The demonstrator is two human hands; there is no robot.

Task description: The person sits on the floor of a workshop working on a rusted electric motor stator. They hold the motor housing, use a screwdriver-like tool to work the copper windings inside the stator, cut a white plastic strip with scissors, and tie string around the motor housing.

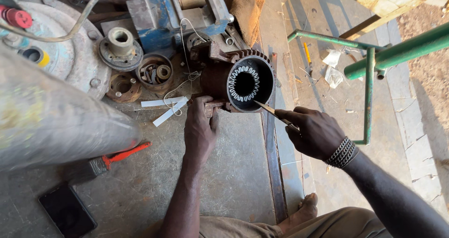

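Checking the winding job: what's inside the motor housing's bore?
Inside the motor housing, white slot liners ring the bore around a dark hollow centre. No copper wire shows. The far end is hidden in shadow.

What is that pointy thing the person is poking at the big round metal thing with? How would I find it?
Start at the rusty round motor housing with white strips lining its hole, steadied by the left hand. Just right of its rim, the right hand pinches a thin flat blade. It is the only slim, pointed metal sliver aimed at the opening.
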